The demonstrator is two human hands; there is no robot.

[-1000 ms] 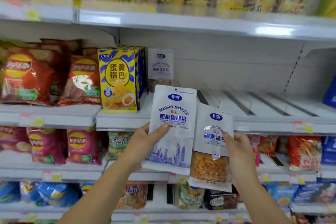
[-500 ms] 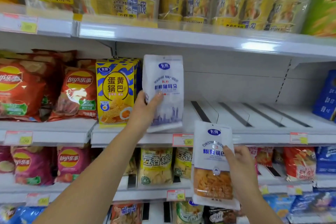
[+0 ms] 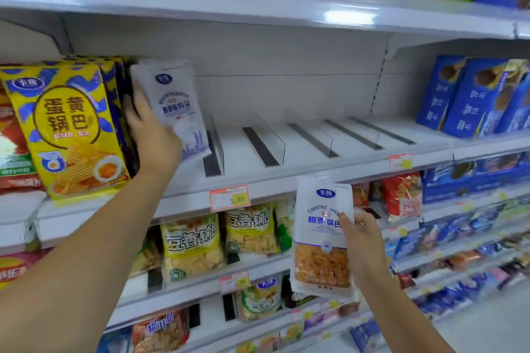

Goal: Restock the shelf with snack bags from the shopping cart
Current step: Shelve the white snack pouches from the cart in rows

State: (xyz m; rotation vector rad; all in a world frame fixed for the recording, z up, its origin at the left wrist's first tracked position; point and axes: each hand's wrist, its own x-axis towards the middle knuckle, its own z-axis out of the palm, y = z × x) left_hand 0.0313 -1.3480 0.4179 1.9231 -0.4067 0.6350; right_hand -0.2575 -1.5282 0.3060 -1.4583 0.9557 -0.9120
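Bag (image 3: 175,106) moved into shelf (image 3: 304,172) slot, upper left, left grip (image 3: 155,135) clasping it; right grip (image 3: 364,241) holds second bag (image 3: 321,241). Tilted: may topple on release.

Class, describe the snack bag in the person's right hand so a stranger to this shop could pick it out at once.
Find the middle shelf with clear plastic dividers; just below its front edge, the right hand holds a white chestnut bag. Unlike the skyline-printed bag in the left hand, it shows orange snacks through its lower half.
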